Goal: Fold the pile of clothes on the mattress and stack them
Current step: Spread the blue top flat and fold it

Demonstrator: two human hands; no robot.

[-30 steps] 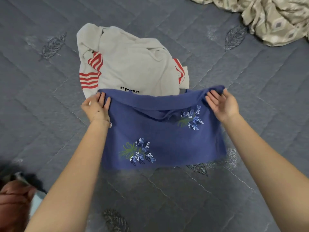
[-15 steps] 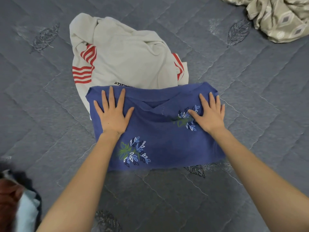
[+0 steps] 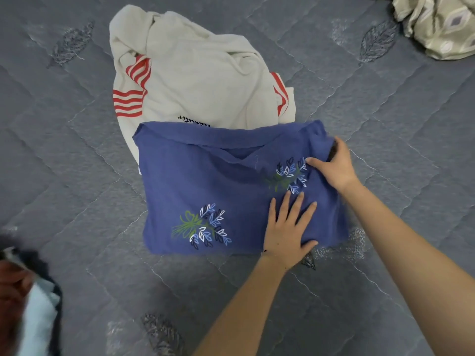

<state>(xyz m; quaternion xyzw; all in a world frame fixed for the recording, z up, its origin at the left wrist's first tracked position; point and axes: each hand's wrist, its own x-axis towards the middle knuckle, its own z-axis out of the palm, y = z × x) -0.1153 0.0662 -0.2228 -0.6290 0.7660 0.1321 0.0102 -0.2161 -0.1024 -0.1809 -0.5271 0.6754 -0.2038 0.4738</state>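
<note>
**Desk:** Where is the blue garment (image 3: 205, 181)?

**Photographer:** It lies flat in the middle of the grey quilted mattress (image 3: 385, 129), with two leaf prints facing up and a band of cloth turned over along its far edge. That far edge overlaps the near hem of a crumpled white garment with red stripes (image 3: 200, 80).

**Desk:** What is hard to read?

**Photographer:** A line of black script on the white garment is partly covered by the blue cloth and too small to make out. The far right corner of the blue garment is bunched inside the right hand, so its outline there is hidden. At the near left corner, a blurred heap of dark and pale blue cloth (image 3: 38, 312) beside a reddish-brown shape is cut off by the frame, and I cannot tell what it is. At the far right, a beige patterned cloth (image 3: 442, 24) also runs out of the picture.

**Desk:** And the hands?

**Photographer:** Both bare arms reach in from the near right. The left hand (image 3: 288, 229) lies palm down on the near right part of the blue garment, fingers straight and spread, pressing the cloth to the mattress. The right hand (image 3: 334, 168), just beyond it, grips the garment's far right corner. Its thumb rests on top beside the upper leaf print, and its fingers curl around the bunched cloth. The two hands are near each other but apart.
</note>
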